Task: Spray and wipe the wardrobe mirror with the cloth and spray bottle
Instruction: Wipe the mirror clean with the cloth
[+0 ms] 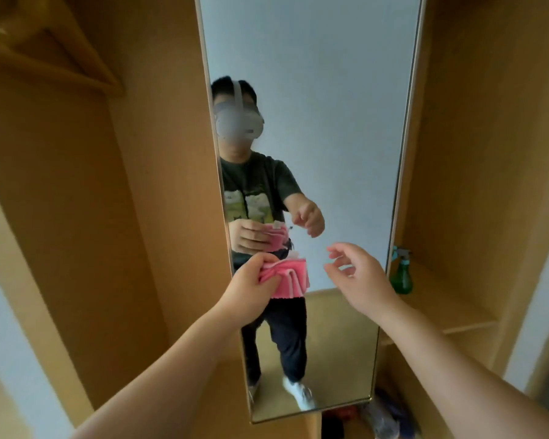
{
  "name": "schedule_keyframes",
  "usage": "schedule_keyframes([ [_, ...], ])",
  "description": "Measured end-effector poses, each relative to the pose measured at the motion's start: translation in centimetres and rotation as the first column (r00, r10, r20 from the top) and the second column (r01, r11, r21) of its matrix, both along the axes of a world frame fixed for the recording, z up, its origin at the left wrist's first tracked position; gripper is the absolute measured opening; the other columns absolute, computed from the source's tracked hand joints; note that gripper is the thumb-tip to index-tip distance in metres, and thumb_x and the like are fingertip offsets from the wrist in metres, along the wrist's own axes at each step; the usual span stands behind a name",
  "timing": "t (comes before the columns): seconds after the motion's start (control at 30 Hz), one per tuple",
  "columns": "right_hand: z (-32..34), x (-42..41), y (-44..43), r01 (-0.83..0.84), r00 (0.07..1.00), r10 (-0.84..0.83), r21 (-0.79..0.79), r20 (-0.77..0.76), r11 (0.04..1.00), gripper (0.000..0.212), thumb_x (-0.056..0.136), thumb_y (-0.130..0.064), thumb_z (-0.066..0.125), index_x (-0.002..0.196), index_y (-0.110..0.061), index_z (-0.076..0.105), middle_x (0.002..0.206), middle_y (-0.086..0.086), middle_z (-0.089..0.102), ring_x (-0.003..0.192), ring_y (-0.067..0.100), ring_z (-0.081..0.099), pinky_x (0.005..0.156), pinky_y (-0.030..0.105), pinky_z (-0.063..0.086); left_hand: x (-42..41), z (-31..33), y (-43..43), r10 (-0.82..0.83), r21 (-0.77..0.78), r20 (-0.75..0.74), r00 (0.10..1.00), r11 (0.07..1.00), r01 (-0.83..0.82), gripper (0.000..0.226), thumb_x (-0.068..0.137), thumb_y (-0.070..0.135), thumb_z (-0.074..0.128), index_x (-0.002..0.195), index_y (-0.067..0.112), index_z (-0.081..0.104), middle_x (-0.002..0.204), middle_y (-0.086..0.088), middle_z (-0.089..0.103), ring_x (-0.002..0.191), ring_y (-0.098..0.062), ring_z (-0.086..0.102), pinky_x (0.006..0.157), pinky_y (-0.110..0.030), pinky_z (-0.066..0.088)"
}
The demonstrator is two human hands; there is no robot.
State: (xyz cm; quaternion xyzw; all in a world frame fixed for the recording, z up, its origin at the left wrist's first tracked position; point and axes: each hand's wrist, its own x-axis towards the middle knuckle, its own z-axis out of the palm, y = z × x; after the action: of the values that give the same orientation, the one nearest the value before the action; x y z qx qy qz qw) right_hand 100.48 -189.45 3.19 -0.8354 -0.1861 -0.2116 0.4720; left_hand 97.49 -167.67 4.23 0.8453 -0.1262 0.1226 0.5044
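Now gripping the bunched pink cloth [290, 277] with the left hand [254, 280], thumb and fingers clamped on its left end, before the lower half of the wardrobe mirror [330, 122] near its left edge; touching the glass or not, cannot tell. Holding the right hand [355, 274] beside it, apart, fingers loosely spread, empty. Rightward, green spray bottle [400, 274] upright at the shelf's [441, 299] left edge, just beside the mirror's frame.
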Motion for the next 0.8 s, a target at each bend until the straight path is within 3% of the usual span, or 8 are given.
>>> schedule_keyframes([
  [0.2, 6.7, 3.7, -3.7, 0.163, 0.967, -0.175, 0.075, 0.187, 0.984, 0.03, 0.095, -0.016, 0.054, 0.125, -0.014, 0.057, 0.117, -0.001, 0.057, 0.102, 0.009, 0.053, 0.077, 0.013, 0.041, -0.4, 5.7, 1.6, 0.074, 0.032, 0.159, 0.984, 0.996, -0.081, 0.011, 0.094, 0.021, 0.055, 0.101, 0.029, 0.056, 0.095, 0.002, 0.065, 0.086, -0.021, 0.063, 0.075, -0.039, 0.054],
  [0.3, 8.9, 5.7, -5.6, 0.225, 0.935, -0.24, 0.086, 0.26, 0.971, 0.031, 0.095, -0.016, 0.053, 0.126, -0.012, 0.056, 0.118, -0.003, 0.053, 0.109, 0.012, 0.052, 0.087, 0.024, 0.041, -0.2, 7.4, 1.5, 0.118, 0.03, 0.208, 0.971, 0.991, -0.127, 0.015, 0.095, 0.018, 0.054, 0.096, 0.033, 0.055, 0.094, 0.004, 0.064, 0.083, -0.019, 0.062, 0.072, -0.035, 0.054],
  [0.4, 10.0, 7.6, -7.2, 0.326, 0.874, -0.348, 0.122, 0.339, 0.938, 0.035, 0.096, -0.02, 0.054, 0.13, -0.013, 0.052, 0.126, 0.005, 0.051, 0.11, 0.01, 0.047, 0.089, 0.026, 0.039, 0.0, 8.4, 1.9, 0.155, 0.034, 0.246, 0.957, 0.985, -0.168, 0.017, 0.094, 0.019, 0.055, 0.095, 0.036, 0.055, 0.092, 0.004, 0.065, 0.078, -0.014, 0.063, 0.066, -0.03, 0.056],
  [0.5, 10.6, 9.2, -8.4, 0.374, 0.872, -0.413, 0.186, 0.262, 0.909, 0.048, 0.096, -0.027, 0.054, 0.141, -0.015, 0.04, 0.143, 0.009, 0.043, 0.128, 0.021, 0.045, 0.099, 0.031, 0.039, 0.1, 9.0, 3.0, 0.192, 0.046, 0.287, 0.938, 0.976, -0.214, 0.018, 0.093, 0.022, 0.057, 0.093, 0.04, 0.054, 0.091, 0.006, 0.065, 0.078, -0.004, 0.062, 0.059, -0.018, 0.054],
  [0.6, 10.7, 10.3, -8.5, 0.346, 0.926, -0.364, 0.157, 0.103, 0.925, 0.063, 0.097, -0.033, 0.051, 0.151, -0.015, 0.024, 0.156, 0.01, 0.031, 0.141, 0.028, 0.033, 0.109, 0.041, 0.033, 0.1, 9.1, 4.1, 0.247, 0.053, 0.305, 0.92, 0.96, -0.275, 0.017, 0.091, 0.025, 0.058, 0.092, 0.041, 0.054, 0.089, 0.009, 0.065, 0.076, 0.0, 0.062, 0.057, -0.018, 0.051],
  [0.67, 10.9, 10.7, -8.1, 0.317, 0.945, -0.326, 0.146, 0.035, 0.937, 0.064, 0.098, -0.033, 0.051, 0.151, -0.013, 0.023, 0.154, 0.011, 0.033, 0.136, 0.028, 0.039, 0.103, 0.038, 0.037, 0.1, 9.1, 4.8, 0.269, 0.055, 0.312, 0.911, 0.952, -0.3, 0.016, 0.09, 0.025, 0.058, 0.091, 0.04, 0.054, 0.087, 0.009, 0.064, 0.075, -0.003, 0.062, 0.059, -0.021, 0.054],
  [0.73, 11.0, 11.0, -7.7, 0.299, 0.952, -0.305, 0.163, 0.014, 0.94, 0.053, 0.097, -0.032, 0.052, 0.142, -0.01, 0.034, 0.138, 0.014, 0.048, 0.115, 0.023, 0.05, 0.087, 0.033, 0.042, 0.1, 9.0, 5.4, 0.278, 0.057, 0.315, 0.907, 0.949, -0.311, 0.014, 0.09, 0.025, 0.059, 0.092, 0.039, 0.055, 0.086, 0.008, 0.065, 0.073, -0.007, 0.063, 0.061, -0.024, 0.056],
  [0.8, 11.0, 11.2, -7.3, 0.281, 0.957, -0.29, 0.23, 0.007, 0.932, 0.043, 0.096, -0.031, 0.052, 0.132, -0.011, 0.041, 0.121, 0.011, 0.055, 0.108, 0.023, 0.054, 0.08, 0.033, 0.042, 0.2, 9.1, 6.2, 0.274, 0.055, 0.313, 0.909, 0.951, -0.305, 0.012, 0.09, 0.025, 0.059, 0.094, 0.036, 0.055, 0.087, 0.006, 0.065, 0.074, -0.01, 0.064, 0.062, -0.026, 0.057],
])
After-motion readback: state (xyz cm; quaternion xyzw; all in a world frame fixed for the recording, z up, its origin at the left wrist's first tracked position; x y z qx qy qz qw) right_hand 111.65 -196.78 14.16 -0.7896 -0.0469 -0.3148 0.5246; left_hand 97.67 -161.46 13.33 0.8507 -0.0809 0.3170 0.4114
